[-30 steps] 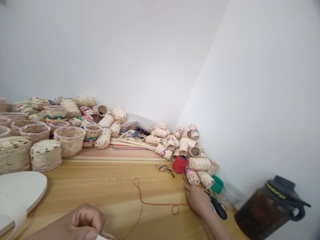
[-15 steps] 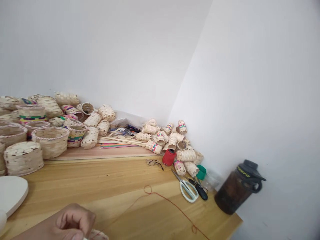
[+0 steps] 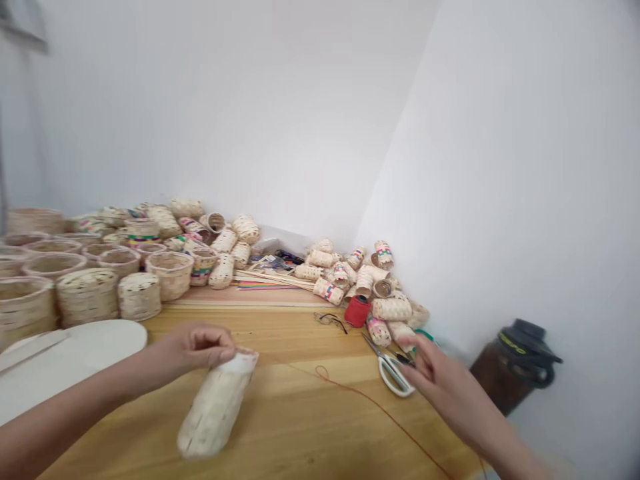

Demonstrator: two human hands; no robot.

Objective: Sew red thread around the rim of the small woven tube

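My left hand (image 3: pixel 207 347) is closed in a pinch on the rim of a small woven bamboo basket (image 3: pixel 215 407). The basket hangs tilted above the table, its closed end down and to the left, with a white band near the rim. An orange-red thread (image 3: pixel 367 395) trails from near that rim across the tabletop, forming a small loop. On the right, my right hand (image 3: pixel 433 367) hovers beside the scissors (image 3: pixel 393 373), fingers bent and closed together; blur hides whatever they hold. A piece of thread shows below the right wrist.
Woven baskets (image 3: pixel 170 273) crowd the back left, and smaller ones (image 3: pixel 393 309) pile up at the back right. Around them are a red thread spool (image 3: pixel 357 311), eyeglasses (image 3: pixel 333 321) and a dark bottle (image 3: pixel 510 367). A white round board (image 3: pixel 110 333) lies at left.
My view has turned left and widened downward. The left hand has raised the basket into full view, and my right hand has come in from the right, near the scissors.
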